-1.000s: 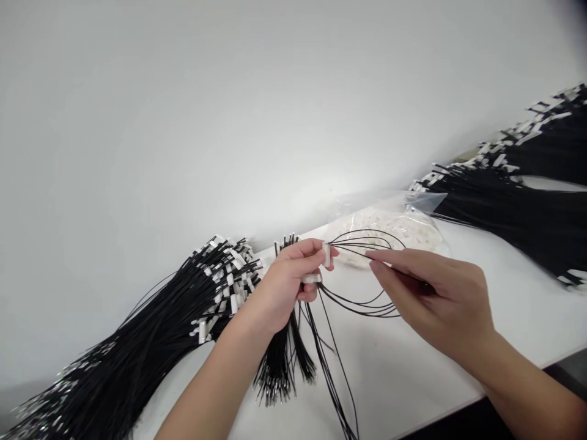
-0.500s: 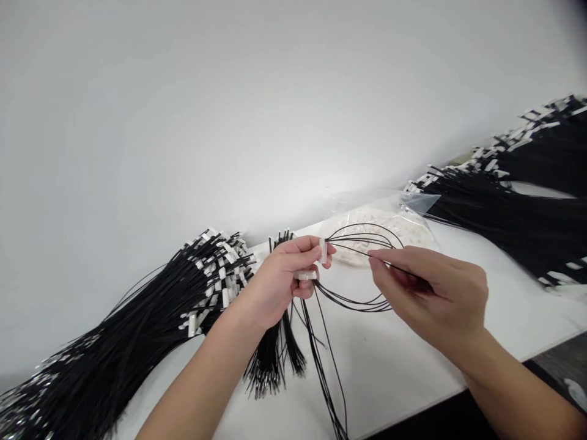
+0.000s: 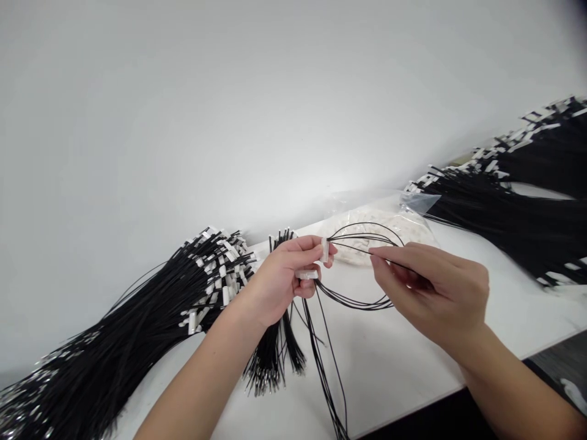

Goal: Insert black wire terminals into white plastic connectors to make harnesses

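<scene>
Connectors (image 3: 325,250), rigid white blocks, clasped in left fingers (image 3: 300,244); right fingers (image 3: 395,253) pinch thin, smooth black wire (image 3: 351,247).

The table (image 3: 389,360) is viewed from close above its near side by one head-worn camera, aimed forward and down.

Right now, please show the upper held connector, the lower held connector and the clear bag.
Upper connector (image 3: 325,250), head view, white body.
Lower connector (image 3: 306,275), head view, white body.
Clear bag (image 3: 384,216), head view, upper middle.
</scene>
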`<state>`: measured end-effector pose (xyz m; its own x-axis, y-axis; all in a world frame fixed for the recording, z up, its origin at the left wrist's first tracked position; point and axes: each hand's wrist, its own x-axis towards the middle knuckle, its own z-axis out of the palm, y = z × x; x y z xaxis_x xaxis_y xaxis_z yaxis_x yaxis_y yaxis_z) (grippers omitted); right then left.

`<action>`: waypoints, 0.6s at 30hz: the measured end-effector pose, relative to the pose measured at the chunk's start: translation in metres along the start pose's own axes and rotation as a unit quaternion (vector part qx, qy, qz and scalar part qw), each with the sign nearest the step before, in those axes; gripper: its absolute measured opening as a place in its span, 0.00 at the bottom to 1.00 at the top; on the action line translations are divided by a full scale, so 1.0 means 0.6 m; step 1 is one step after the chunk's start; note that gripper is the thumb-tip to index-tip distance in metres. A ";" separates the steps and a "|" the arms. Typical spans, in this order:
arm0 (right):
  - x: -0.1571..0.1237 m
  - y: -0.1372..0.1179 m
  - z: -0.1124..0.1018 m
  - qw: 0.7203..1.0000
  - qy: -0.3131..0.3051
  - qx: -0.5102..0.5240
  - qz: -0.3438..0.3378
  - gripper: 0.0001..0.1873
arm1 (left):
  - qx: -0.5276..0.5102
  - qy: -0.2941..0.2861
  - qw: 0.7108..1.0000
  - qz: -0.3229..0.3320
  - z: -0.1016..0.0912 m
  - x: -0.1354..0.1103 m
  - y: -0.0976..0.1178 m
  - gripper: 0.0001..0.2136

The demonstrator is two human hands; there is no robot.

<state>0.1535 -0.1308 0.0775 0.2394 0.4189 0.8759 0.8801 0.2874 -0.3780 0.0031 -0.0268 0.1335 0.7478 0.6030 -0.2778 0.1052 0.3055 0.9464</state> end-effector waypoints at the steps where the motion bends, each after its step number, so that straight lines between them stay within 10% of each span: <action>1: 0.001 0.001 0.000 1.000 -0.001 -0.004 -0.007 0.10 | 0.002 0.000 1.000 0.000 0.000 0.000 0.000 0.06; 18: -0.006 0.020 0.002 0.967 0.005 -0.170 -0.189 0.13 | 0.110 -0.018 0.994 0.007 0.004 0.009 -0.013 0.09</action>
<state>0.1628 -0.1276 0.0694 -0.1233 0.3307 0.9357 0.9891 0.1169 0.0891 0.0077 -0.0276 0.1247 0.7722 0.5785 -0.2629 0.2328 0.1274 0.9641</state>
